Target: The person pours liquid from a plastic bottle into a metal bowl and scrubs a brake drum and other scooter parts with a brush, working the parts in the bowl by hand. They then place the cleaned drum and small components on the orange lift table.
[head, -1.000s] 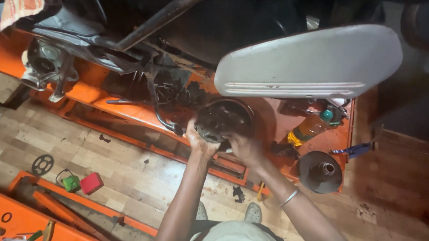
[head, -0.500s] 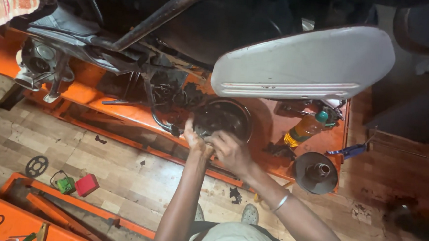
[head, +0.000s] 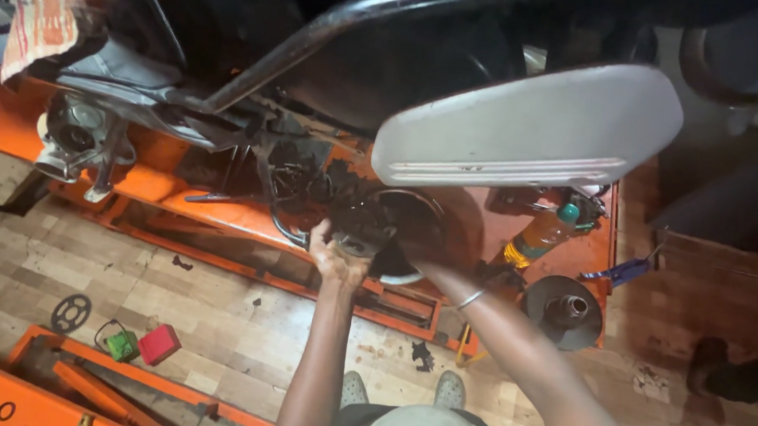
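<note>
Grey scooter side panel (head: 530, 130) hangs over the orange lift bench (head: 181, 194), with a dark round clutch drum (head: 395, 231) sitting on the bench below the panel. Left hand (head: 335, 258) has its grip closed on the drum's greasy hub; right hand (head: 420, 258) reaches under the drum rim, grip can't be told. Orange bottle (head: 540, 237) and black pulley (head: 564, 311) sit just right.

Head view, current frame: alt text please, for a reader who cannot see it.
Seen from above, a person's left hand grips a dark, greasy round engine part on an orange lift table, while the right hand reaches in beside it, mostly in shadow. A grey side panel hangs above; an orange bottle and a black pulley stand to the right.
</note>
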